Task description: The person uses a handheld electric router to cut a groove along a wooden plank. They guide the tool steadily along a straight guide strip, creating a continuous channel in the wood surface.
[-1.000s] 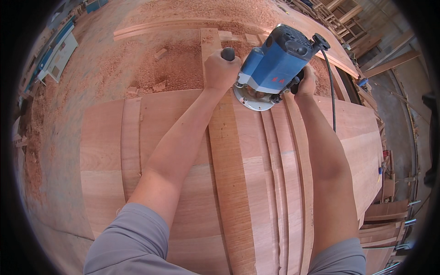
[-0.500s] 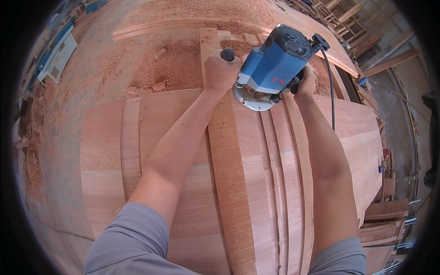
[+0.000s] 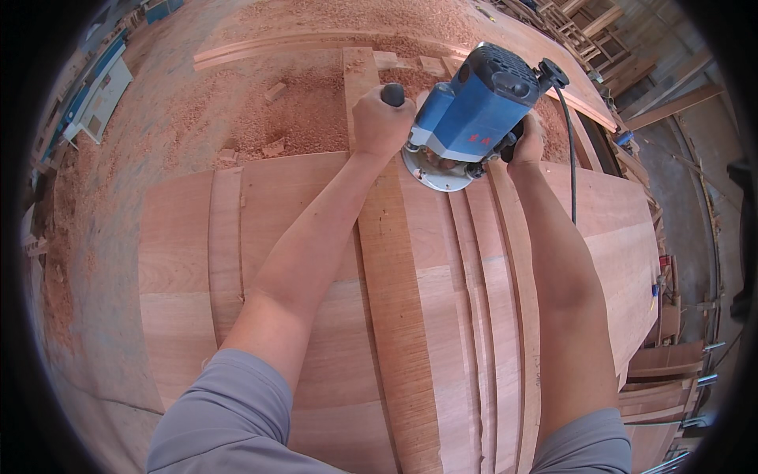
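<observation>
A blue and black plunge router stands at the far edge of a wide wooden panel. My left hand is wrapped round its left knob, whose black end shows above the fist. On the other side, my right hand grips the right handle, partly hidden behind the router body. The round metal base rests over grooves cut lengthwise in the panel. Left of those grooves, a darker wooden strip lies along the panel, and a paler strip runs along their right. The router bit is hard to make out.
The black power cord hangs down right of my right hand onto the panel. Reddish shavings and small offcuts cover the floor beyond the far edge. A white and blue machine stands at far left. Stacked timber lies at right.
</observation>
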`<state>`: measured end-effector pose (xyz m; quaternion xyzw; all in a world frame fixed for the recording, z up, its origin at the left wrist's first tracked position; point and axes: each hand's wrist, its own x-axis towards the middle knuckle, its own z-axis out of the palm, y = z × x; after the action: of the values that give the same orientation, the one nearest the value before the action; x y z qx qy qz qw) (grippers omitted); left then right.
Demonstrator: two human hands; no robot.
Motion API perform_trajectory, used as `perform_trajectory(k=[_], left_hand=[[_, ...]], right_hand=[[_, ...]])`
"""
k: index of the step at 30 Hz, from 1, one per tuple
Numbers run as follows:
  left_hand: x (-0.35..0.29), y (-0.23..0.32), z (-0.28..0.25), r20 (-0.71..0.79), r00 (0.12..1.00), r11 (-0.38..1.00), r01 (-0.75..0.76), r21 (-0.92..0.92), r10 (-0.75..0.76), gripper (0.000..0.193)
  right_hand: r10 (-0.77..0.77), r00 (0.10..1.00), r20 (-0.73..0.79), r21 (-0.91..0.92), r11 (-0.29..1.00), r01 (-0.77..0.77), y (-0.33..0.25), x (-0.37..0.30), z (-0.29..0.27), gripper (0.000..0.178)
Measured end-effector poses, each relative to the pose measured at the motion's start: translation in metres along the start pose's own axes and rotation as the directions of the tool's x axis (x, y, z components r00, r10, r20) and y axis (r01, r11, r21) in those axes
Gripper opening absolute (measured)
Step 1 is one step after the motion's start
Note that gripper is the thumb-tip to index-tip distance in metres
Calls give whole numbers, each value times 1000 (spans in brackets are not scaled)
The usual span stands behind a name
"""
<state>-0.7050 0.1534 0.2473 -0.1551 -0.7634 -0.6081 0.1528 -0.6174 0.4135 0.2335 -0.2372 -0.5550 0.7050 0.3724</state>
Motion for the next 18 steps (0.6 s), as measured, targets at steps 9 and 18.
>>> perform_trajectory(k=[9,18], left_hand=[[0,-5,5,-76,995,997,-71,-16,70,23],[1,-1,0,-21,1000,1000,-3,5,3,20]], right_hand=[[-9,1000,-16,10,1000,9,1,1,1,39],[39,999,-27,-1,999,-39,-6,-4,4,39]])
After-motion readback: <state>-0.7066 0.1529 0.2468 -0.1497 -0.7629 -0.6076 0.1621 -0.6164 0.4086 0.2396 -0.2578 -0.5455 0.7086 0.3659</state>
